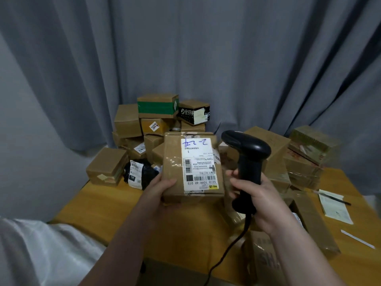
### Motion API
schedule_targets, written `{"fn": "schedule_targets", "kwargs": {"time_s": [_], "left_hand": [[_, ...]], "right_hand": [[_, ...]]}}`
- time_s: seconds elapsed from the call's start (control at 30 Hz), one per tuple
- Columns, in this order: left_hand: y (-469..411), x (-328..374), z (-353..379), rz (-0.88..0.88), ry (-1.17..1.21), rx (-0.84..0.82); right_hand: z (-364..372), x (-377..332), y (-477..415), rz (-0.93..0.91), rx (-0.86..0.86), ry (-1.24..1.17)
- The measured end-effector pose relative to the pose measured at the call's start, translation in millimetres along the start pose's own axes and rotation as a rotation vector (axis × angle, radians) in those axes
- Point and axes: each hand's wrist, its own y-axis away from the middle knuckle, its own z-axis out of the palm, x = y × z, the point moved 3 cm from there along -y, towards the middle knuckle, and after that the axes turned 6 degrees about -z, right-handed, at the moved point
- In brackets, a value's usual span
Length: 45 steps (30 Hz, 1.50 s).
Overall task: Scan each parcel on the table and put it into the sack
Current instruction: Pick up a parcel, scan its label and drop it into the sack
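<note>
My left hand grips a brown cardboard parcel by its lower left corner and holds it above the table, its white shipping label with barcodes facing me. My right hand grips the handle of a black barcode scanner, just right of the parcel, its head tilted toward the upper left. The scanner's black cable hangs down past the table's front edge. A white sack lies at the lower left, beside the table.
A wooden table carries a pile of brown parcels at the back, a black plastic mailer on the left and taped boxes on the right. Paper slips and a pen lie at right. Grey curtains hang behind.
</note>
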Motion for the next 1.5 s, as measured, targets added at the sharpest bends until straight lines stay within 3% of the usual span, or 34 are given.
{"fn": "schedule_targets", "kwargs": {"time_s": [0.2, 0.47, 0.97, 1.13, 1.5], "left_hand": [[8, 7, -5, 0.111, 0.094, 0.147], [21, 6, -4, 0.216, 0.095, 0.218], [80, -29, -16, 0.231, 0.141, 0.474], [109, -43, -39, 0.238, 0.168, 0.568], [175, -23, -103, 0.312, 0.04, 0.673]], "right_hand": [[-15, -12, 8, -0.011, -0.08, 0.203], [-21, -13, 20, 0.094, -0.254, 0.264], [-32, 3, 40, 0.22, -0.431, 0.346], [-19, 17, 55, 0.237, -0.513, 0.381], [48, 34, 101, 0.202, -0.51, 0.29]]}}
